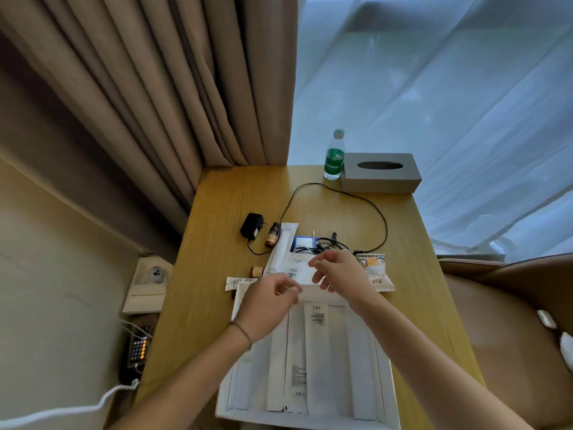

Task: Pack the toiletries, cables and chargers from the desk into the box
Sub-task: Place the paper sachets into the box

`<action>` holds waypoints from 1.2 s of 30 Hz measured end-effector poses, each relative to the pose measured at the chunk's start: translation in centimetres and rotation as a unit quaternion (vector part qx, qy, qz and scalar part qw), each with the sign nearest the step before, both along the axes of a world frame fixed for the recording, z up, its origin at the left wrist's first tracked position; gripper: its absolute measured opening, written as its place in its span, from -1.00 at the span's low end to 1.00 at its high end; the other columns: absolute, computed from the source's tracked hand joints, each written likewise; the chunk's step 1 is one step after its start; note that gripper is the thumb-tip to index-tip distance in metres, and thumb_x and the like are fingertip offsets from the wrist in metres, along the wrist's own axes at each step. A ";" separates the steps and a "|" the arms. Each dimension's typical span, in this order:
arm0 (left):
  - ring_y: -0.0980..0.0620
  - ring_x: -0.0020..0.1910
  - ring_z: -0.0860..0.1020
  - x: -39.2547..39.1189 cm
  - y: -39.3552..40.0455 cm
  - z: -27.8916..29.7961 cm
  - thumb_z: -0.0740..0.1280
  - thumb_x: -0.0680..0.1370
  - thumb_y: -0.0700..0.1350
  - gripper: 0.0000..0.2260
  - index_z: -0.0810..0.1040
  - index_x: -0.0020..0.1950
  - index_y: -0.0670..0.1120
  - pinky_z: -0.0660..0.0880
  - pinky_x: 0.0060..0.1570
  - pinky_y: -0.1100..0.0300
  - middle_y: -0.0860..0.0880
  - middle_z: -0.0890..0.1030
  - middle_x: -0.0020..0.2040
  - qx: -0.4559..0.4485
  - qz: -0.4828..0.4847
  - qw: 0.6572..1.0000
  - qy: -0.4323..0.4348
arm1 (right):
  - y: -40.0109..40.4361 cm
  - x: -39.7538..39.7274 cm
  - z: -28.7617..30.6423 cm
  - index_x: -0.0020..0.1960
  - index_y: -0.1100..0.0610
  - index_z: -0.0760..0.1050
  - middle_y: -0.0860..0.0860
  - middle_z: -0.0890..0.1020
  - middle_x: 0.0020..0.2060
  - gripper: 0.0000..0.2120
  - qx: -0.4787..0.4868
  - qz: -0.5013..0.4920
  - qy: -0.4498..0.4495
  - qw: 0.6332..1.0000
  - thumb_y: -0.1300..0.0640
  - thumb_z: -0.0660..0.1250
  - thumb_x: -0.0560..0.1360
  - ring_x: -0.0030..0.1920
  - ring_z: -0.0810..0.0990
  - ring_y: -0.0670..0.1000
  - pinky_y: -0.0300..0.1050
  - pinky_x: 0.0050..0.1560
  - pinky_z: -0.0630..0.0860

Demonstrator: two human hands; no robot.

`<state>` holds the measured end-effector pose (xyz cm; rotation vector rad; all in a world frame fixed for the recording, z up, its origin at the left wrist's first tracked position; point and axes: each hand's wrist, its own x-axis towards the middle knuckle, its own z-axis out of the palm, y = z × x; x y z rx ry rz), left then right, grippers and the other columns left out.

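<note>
left hand (273, 294): fingers curled at far rim of white cardboard box (384, 383), grip unclear
right hand (336, 270): half-open, empty, above white paper sachets (291, 262)
do: pinch one sachet, lay flat

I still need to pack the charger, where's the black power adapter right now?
The black power adapter lies on the desk, left of centre in the head view, beside a small brown bottle, beyond both hands.
</note>
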<state>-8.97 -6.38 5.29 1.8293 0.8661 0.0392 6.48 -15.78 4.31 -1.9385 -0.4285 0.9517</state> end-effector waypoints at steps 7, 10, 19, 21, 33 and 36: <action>0.04 -0.11 0.63 0.4 5.2 0.4 0.35 0.57 -0.14 -0.91 0.64 -0.03 0.02 0.63 -0.03 -0.01 0.02 0.68 -0.13 0.059 0.065 0.996 0.014 | 7.1 1.1 -3.3 -0.10 0.18 0.64 0.08 0.72 -0.30 -0.81 -0.103 0.071 -0.069 0.990 0.19 0.26 0.55 -0.40 0.57 -0.03 -0.06 -0.26 0.59; 0.07 -0.11 0.63 -0.1 6.9 0.1 0.34 0.57 -0.13 -0.91 0.62 -0.03 0.04 0.64 -0.09 0.04 0.05 0.66 -0.11 0.063 0.079 0.995 0.025 | 9.6 0.7 -4.8 -0.12 0.22 0.58 0.20 0.67 -0.23 -0.82 -0.170 0.121 -0.155 0.966 0.26 0.19 0.47 -0.33 0.52 0.09 -0.03 -0.25 0.51; 0.12 -0.12 0.59 -3.1 10.5 -1.7 0.32 0.59 -0.12 -0.90 0.60 -0.04 0.08 0.52 -0.22 0.26 0.07 0.63 -0.12 0.067 0.103 0.992 0.034 | 15.4 0.2 -8.3 0.25 0.15 0.37 0.13 0.61 -0.01 -0.66 -0.293 0.189 -0.317 0.882 0.26 0.29 0.49 -0.08 0.58 0.16 -0.02 -0.26 0.41; 0.13 -0.11 0.59 -3.7 11.1 -2.2 0.32 0.59 -0.12 -0.90 0.60 -0.03 0.08 0.52 -0.22 0.26 0.07 0.63 -0.12 0.068 0.105 0.991 0.038 | 16.3 0.0 -9.3 0.34 0.16 0.33 0.14 0.62 0.00 -0.57 -0.303 0.189 -0.330 0.874 0.22 0.33 0.50 -0.11 0.56 0.14 0.00 -0.24 0.44; 0.16 -0.18 0.57 -5.4 12.8 -4.2 0.33 0.59 -0.11 -0.89 0.61 -0.07 0.10 0.43 -0.30 0.32 0.09 0.62 -0.17 0.061 0.101 0.992 0.051 | 17.3 0.3 -10.2 0.64 0.06 -0.16 0.05 0.58 -0.17 -0.03 -0.296 0.088 -0.231 0.923 0.17 0.40 0.45 -0.16 0.60 0.08 0.01 -0.15 0.59; 0.17 -0.22 0.56 -4.8 12.8 -4.5 0.33 0.59 -0.09 -0.89 0.59 -0.06 0.11 0.41 -0.32 0.34 0.09 0.61 -0.18 0.059 0.084 0.993 0.048 | 16.6 0.9 -8.8 0.55 0.08 0.16 0.04 0.60 -0.05 -0.19 -0.268 0.033 -0.179 0.946 0.16 0.46 0.39 -0.11 0.58 0.07 -0.02 -0.13 0.60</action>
